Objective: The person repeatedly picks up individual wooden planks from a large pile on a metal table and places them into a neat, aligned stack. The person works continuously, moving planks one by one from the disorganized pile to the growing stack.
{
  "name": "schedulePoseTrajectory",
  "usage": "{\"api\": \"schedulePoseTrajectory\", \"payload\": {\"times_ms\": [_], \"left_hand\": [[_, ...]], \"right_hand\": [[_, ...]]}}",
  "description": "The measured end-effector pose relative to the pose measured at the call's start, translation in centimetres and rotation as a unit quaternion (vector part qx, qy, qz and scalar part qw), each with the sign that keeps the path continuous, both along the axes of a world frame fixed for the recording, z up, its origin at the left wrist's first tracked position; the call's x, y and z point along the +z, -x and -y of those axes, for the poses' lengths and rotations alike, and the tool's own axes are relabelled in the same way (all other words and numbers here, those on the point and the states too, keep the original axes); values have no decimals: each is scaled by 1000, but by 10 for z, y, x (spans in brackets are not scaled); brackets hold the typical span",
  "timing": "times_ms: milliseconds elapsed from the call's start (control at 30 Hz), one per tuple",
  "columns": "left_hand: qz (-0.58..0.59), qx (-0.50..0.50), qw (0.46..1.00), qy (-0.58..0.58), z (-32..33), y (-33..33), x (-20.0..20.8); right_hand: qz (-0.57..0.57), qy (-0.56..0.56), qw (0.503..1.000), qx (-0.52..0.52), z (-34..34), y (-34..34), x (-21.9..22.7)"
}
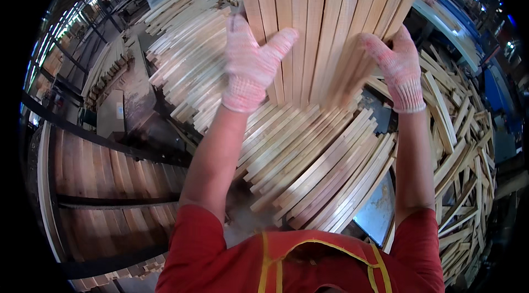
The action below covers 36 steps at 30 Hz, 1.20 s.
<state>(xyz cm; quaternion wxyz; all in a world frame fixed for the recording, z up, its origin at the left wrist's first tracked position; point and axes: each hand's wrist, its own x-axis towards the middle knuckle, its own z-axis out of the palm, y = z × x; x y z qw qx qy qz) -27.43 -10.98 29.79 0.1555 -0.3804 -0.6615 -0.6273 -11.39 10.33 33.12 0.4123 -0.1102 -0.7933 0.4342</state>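
Note:
A bundle of long wooden strips (311,23), set side by side, stands raised in front of me and runs out of the top of the head view. My left hand (254,56), in a pinkish-white knitted glove, presses its left side with the thumb over the front. On the opposite side my right hand (394,61), gloved alike, grips the bundle's edge, thumb on the front. The fingers behind the bundle are hidden. Its lower ends are blurred, and whether they touch the strips below I cannot tell. Beneath lies a row of wooden strips (308,150).
Loose offcuts (463,155) lie heaped at my right. Stacked boards (115,166) sit in a dark metal frame (110,202) at lower left. More strips (182,53) cover the table at the far left. A blue machine with a pale top (449,31) stands at far right.

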Motion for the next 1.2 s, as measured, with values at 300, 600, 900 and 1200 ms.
{"api": "schedulePoseTrajectory", "payload": {"times_ms": [300,600,900,1200], "left_hand": [[-254,74,848,459,84,29,-200],[-96,-43,764,637,134,20,-244],[229,3,764,603,98,6,-212],[300,-13,796,525,80,2,-226]], "right_hand": [[400,-190,896,46,35,-41,-263],[447,-203,870,44,57,-71,-292],[620,64,781,32,81,3,-224],[381,339,860,8,78,-13,-277]]}}
